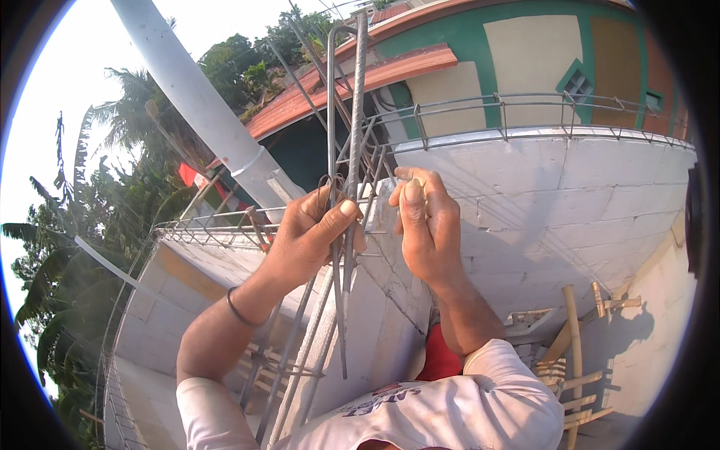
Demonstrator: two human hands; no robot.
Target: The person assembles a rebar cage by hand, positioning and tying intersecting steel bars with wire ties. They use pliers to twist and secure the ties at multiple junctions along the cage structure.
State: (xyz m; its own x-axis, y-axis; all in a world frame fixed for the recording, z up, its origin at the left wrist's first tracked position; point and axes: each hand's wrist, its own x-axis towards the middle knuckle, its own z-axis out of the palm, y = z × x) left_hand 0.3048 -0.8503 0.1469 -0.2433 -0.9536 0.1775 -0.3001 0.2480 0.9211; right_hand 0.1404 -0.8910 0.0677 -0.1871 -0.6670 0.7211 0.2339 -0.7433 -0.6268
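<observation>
Two upright steel rebars (358, 97) rise in front of me, one bent into a hook at its top. My left hand (304, 229) is closed beside them, thumb up, around a bundle of thin dark tie wire (341, 319). Small loops of wire show above its fingers, and a tapering end hangs below. To the right of the bars, my right hand (431, 221) is raised with thumb and fingers pinched together. Whatever it may hold is too small to make out. The left fingertips are partly hidden behind the bars.
A rebar cage (289, 352) slopes down by a white block wall (525, 210). A horizontal rebar frame (502, 116) tops that wall. A thick white pole (202, 97) leans at upper left. Wooden pieces (574, 352) stand at lower right, and a painted building (517, 60) is behind.
</observation>
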